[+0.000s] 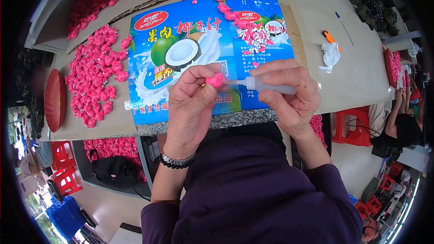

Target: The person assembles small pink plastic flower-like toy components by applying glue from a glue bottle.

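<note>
My left hand point(192, 97) pinches a small pink moulded piece point(216, 80) between thumb and fingers. A small white squeeze bottle point(275, 86) lies sideways in my right hand point(298, 97), its thin nozzle pointing left at the pink piece. The nozzle tip is at or very near the piece; whether they touch I cannot tell. Both hands are over a blue printed cardboard sheet point(203, 8) on the table. Beyond them on it, a heap of small white-and-pink bits point(257, 39) lies beside a short row of pink pieces point(223, 8).
Many pink pieces point(95, 74) are heaped at the left, next to a red oval tray point(55, 100). An orange-and-black tool point(329, 36), crumpled white plastic point(331, 56) and a thin rod point(345, 29) lie at the right. Another person point(401, 124) and a red stool point(351, 129) are farther right.
</note>
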